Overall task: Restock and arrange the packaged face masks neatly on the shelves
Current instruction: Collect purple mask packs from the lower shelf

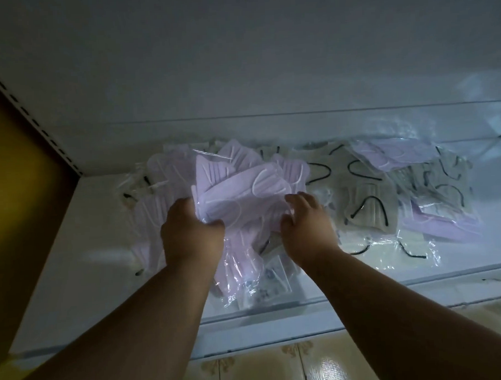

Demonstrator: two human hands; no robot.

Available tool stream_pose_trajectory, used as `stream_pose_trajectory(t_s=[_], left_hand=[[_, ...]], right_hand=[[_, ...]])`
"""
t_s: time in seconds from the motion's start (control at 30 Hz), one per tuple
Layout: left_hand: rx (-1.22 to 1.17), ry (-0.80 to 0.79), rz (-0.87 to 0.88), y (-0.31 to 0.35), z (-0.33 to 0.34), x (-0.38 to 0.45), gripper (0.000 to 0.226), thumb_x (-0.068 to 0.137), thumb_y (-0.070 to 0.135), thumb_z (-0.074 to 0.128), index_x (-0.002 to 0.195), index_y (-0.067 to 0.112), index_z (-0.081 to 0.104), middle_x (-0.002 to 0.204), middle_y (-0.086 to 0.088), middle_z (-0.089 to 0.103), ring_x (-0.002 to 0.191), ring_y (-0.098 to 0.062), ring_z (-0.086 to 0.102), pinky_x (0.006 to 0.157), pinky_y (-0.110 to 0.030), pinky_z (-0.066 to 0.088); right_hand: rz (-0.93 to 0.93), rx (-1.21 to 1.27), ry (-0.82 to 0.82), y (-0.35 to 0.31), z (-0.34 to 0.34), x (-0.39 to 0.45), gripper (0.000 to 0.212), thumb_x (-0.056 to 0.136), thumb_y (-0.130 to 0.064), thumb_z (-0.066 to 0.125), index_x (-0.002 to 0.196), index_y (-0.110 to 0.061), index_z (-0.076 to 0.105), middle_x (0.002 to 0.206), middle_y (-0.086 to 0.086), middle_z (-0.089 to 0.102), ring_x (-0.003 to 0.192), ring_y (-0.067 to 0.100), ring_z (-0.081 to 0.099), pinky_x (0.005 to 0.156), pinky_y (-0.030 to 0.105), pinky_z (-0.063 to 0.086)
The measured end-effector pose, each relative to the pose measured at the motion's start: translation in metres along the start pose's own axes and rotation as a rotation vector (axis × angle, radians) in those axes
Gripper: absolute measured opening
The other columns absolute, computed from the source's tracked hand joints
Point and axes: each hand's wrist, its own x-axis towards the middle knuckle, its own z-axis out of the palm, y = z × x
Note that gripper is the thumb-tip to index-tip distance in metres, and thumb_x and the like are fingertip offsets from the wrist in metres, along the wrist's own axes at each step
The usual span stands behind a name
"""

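Observation:
A loose heap of pale purple face masks in clear plastic packs lies on the white shelf, left of centre. My left hand grips a bundle of these purple packs from the left side. My right hand holds the bundle's right edge, fingers curled over the plastic. To the right lie beige masks with black ear loops in clear packs, and more purple packs sit at the far right. Some packs hang down under my hands near the shelf's front.
The shelf's white back panel rises behind the heap. A slotted upright and a yellow wall stand at the left. The shelf's front lip runs below my arms, with tiled floor beneath.

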Motion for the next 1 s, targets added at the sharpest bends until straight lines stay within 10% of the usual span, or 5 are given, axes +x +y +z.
stream_pose_trajectory(t_s=[0.2,0.37,0.47,0.7,1.0], left_hand=[[0.102,-0.175,-0.054,0.024,0.000,-0.003,0.045,0.079,0.034,0.065,0.122,0.027,0.052,0.106,-0.009,0.063,0.092,-0.031,0.059,0.078,-0.034,0.053],[-0.385,-0.273,-0.186,0.035,0.012,-0.015,0.049,0.075,0.021,0.081,0.114,0.025,0.051,0.104,0.004,0.065,0.088,-0.017,0.064,0.075,-0.029,0.053],[-0.584,-0.473,-0.347,0.034,0.024,-0.017,0.063,0.057,0.031,0.085,0.116,0.022,0.065,0.102,-0.006,0.073,0.090,-0.029,0.072,0.081,-0.051,0.060],[-0.551,-0.611,-0.219,0.031,0.029,-0.020,0.044,0.065,0.023,0.077,0.109,0.022,0.072,0.100,-0.006,0.077,0.097,-0.029,0.072,0.094,-0.055,0.055],[-0.486,-0.504,-0.193,0.046,0.007,-0.025,0.037,0.084,0.053,0.052,0.085,0.020,0.070,0.083,-0.007,0.068,0.074,-0.022,0.061,0.078,-0.034,0.049]], right_hand=[[0.427,0.614,0.028,-0.006,0.000,-0.004,0.042,0.092,-0.008,0.047,0.130,-0.025,0.056,0.107,0.001,0.067,0.088,0.018,0.067,0.077,0.026,0.056],[0.777,0.957,0.087,-0.001,0.004,0.005,0.037,0.086,-0.013,0.066,0.121,-0.018,0.056,0.092,0.005,0.064,0.074,0.024,0.062,0.069,0.037,0.054],[0.894,1.090,0.014,0.000,0.003,0.009,0.029,0.079,-0.022,0.080,0.100,-0.009,0.066,0.083,0.007,0.067,0.074,0.023,0.064,0.072,0.035,0.054],[0.823,1.286,-0.130,0.002,-0.005,0.005,0.033,0.082,-0.013,0.080,0.111,-0.001,0.069,0.091,0.016,0.074,0.067,0.025,0.070,0.060,0.033,0.055],[0.763,1.401,0.280,-0.007,-0.044,0.004,0.026,0.091,-0.006,0.070,0.116,-0.010,0.064,0.105,0.008,0.072,0.093,0.029,0.070,0.091,0.048,0.056]])
